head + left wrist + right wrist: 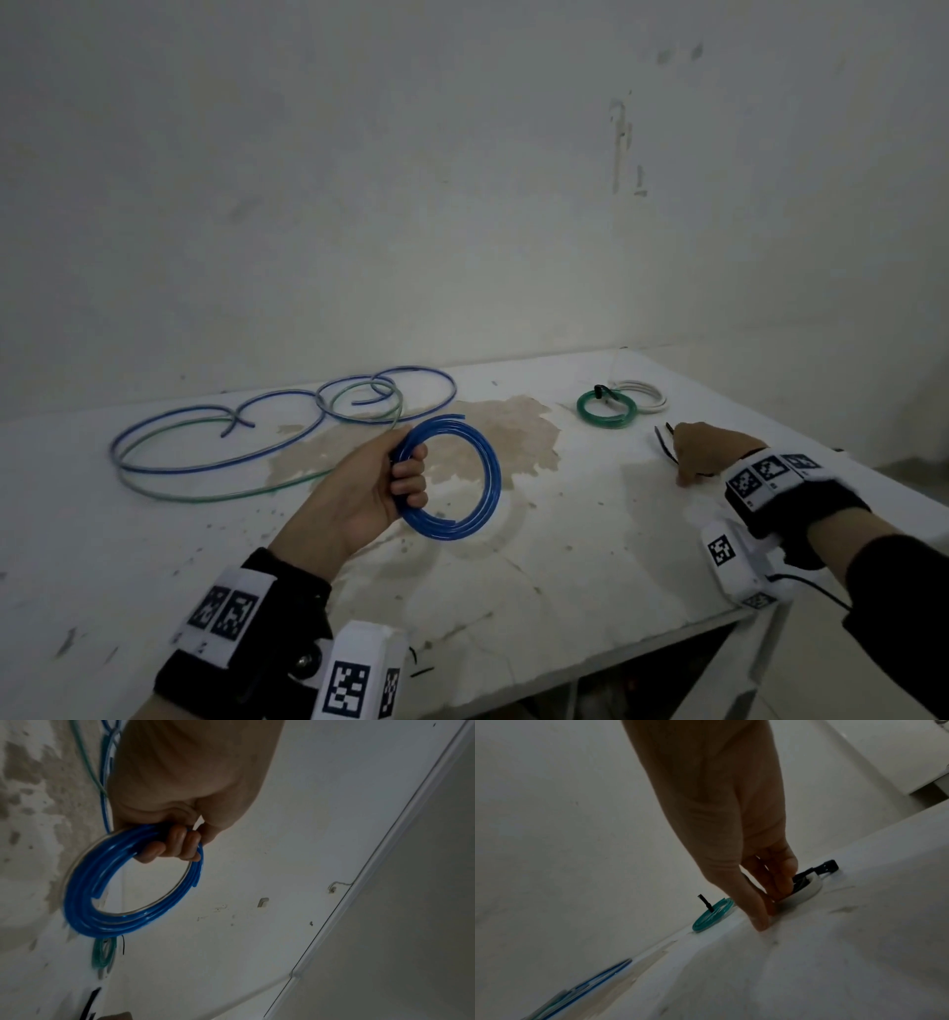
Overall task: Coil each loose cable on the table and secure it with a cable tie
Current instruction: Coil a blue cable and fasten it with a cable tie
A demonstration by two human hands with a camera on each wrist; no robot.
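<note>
Right now the left hand point(359, 493) has its fingers point(177, 845) curled tight round the round blue plastic cable coil point(452, 478), held up off the white stained table point(590, 555). No tie holds it, so a slack grip could let the loops spring apart. Farther off, the right hand point(703, 452) reaches down with fingers close together, tips on the table by thin black cable ties point(662, 442). Whether it pinches one cannot be told; a tie could slip. Beyond the fingers lie loose blue and green cables point(231, 447).
</note>
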